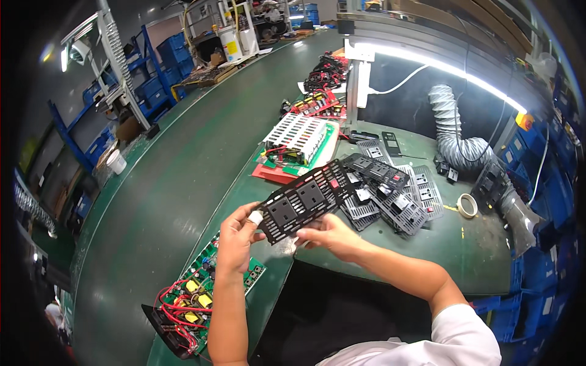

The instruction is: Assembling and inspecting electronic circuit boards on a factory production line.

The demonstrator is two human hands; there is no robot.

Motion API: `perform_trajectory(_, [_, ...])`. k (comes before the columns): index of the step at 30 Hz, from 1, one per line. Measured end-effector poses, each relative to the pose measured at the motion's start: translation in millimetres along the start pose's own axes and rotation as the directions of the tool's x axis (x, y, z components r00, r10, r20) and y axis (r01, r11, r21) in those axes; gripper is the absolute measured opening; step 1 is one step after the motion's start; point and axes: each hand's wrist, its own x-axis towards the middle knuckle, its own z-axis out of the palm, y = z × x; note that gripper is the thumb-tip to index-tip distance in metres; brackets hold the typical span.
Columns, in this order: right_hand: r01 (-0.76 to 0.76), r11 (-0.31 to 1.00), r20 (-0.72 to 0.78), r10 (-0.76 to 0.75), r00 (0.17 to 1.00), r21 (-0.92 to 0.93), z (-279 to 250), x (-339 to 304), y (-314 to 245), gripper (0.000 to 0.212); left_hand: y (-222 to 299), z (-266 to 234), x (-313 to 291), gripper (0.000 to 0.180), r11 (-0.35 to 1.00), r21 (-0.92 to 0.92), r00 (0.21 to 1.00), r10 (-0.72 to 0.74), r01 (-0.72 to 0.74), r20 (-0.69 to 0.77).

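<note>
Between my two hands, above the bench edge, is a black slotted socket panel (296,206) with two square outlets and a small red switch near its far right end. My left hand (238,229) is closed on its left end. A small white piece (256,217) shows at those fingers; what it is I cannot make out. At the lower edge of the panel, my right hand (332,236) pinches it from below. Just beyond it lies a loose pile of similar black and grey panels (400,207), some with sockets and red switches.
A green circuit board (198,299) with red wires and yellow coils lies by my left forearm. Farther off stand a white slotted frame (297,135) and red boards (317,105). At right are a tape roll (467,205) and a grey flexible duct (455,131). A green conveyor (171,165) runs left.
</note>
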Motion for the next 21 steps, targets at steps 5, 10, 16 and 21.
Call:
perform_trajectory(5, [0.126, 0.970, -0.136, -0.099, 0.986, 0.206, -19, -3, -12, 0.038, 10, -10, 1, 0.027, 0.998, -0.030, 0.998, 0.052, -0.053, -0.038])
perform_trajectory(10, [0.113, 0.951, -0.163, -0.067, 0.984, 0.289, -30, -1, -19, 0.024, 12, -21, 1, 0.029, 0.998, 0.002, 0.997, 0.056, -0.056, -0.060])
perform_trajectory(16, [0.152, 0.929, -0.219, -0.080, 0.972, 0.337, -36, 1, -18, 0.019, 9, -16, 4, 0.027, 0.999, 0.003, 0.998, 0.053, -0.053, -0.025])
perform_trajectory(21, [0.144, 0.931, -0.222, -0.071, 0.972, 0.334, -37, 2, -17, 0.019, 11, -16, 2, 0.028, 0.999, 0.032, 0.999, 0.030, -0.029, -0.027])
